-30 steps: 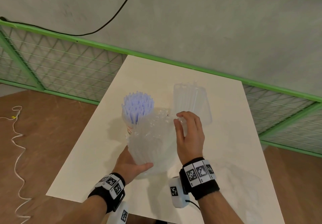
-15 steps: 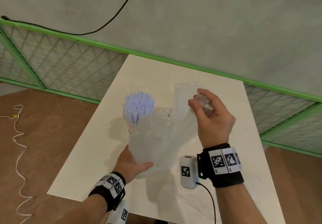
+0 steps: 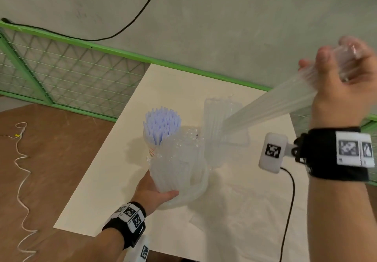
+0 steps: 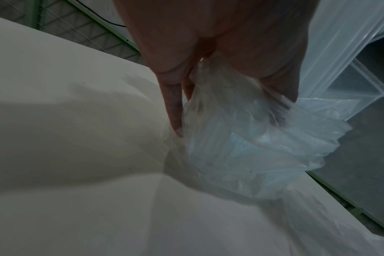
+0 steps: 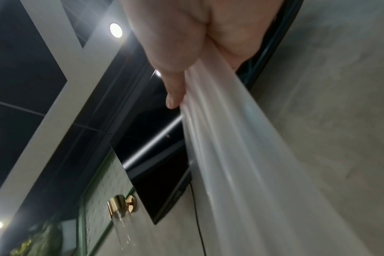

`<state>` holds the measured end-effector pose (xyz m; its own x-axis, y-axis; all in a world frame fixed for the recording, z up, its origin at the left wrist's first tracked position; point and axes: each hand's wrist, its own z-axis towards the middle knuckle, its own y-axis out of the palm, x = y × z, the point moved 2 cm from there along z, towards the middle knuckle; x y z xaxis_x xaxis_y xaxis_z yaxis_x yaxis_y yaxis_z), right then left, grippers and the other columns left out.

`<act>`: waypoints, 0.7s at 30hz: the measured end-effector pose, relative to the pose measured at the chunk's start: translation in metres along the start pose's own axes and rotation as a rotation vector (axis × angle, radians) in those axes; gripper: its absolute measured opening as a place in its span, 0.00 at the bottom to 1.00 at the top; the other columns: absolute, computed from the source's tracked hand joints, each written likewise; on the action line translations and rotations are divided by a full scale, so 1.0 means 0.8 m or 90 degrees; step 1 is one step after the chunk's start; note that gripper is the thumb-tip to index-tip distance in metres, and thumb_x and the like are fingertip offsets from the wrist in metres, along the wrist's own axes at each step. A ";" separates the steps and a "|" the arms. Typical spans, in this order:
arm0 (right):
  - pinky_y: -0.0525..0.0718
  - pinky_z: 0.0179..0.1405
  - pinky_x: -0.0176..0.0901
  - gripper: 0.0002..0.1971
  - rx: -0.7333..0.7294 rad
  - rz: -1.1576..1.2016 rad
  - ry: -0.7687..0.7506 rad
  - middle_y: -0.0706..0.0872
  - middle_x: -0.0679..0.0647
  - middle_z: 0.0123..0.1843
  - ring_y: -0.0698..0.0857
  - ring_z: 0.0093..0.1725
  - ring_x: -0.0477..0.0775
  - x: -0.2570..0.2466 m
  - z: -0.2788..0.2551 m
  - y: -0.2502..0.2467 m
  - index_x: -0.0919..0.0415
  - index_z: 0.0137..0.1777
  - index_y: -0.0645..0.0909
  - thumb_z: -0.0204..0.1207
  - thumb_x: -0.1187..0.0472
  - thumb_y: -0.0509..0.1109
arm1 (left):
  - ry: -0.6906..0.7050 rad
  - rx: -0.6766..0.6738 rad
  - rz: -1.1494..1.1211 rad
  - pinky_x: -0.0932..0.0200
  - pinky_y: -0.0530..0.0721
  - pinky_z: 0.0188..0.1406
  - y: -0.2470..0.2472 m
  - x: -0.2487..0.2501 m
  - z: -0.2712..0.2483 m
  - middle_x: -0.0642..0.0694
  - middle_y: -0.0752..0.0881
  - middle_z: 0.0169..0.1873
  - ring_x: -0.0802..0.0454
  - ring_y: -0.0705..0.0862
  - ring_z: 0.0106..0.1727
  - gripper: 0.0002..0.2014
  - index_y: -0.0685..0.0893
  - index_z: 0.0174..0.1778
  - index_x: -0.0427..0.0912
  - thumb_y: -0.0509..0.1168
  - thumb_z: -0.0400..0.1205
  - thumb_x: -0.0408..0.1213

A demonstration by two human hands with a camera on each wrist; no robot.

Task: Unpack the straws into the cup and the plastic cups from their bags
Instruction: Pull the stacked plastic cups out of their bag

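On the white desk [image 3: 114, 172] stands a cup of purple straws [image 3: 162, 126]; beside it the left hand [image 3: 155, 195] grips the stacked plastic cups [image 3: 175, 170], while the raised right hand [image 3: 338, 82] clutches their stretched bag [image 3: 271, 104].

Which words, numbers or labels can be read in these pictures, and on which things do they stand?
No words or numbers are readable.
Wristbands: square black-and-white coded markers only, no letters.
White module: the same kind of marker.
Cup holding the straws: red print, mostly hidden, too small to read.
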<state>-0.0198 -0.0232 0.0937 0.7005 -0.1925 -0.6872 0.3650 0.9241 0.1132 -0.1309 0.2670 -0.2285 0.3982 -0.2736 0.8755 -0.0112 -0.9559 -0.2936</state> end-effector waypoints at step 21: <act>0.50 0.81 0.63 0.49 -0.849 -0.584 0.034 0.41 0.40 0.87 0.42 0.87 0.51 0.228 -0.066 0.045 0.43 0.86 0.46 0.70 0.28 0.65 | -0.026 0.020 -0.015 0.54 0.81 0.66 0.000 0.007 -0.008 0.57 0.88 0.55 0.57 0.85 0.61 0.47 0.79 0.67 0.54 0.86 0.50 0.55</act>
<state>0.0886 -0.0074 -0.0653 0.5271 -0.8270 -0.1954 -0.1571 0.1312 -0.9788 -0.1348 0.2650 -0.2208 0.4349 -0.2462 0.8662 0.0265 -0.9580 -0.2856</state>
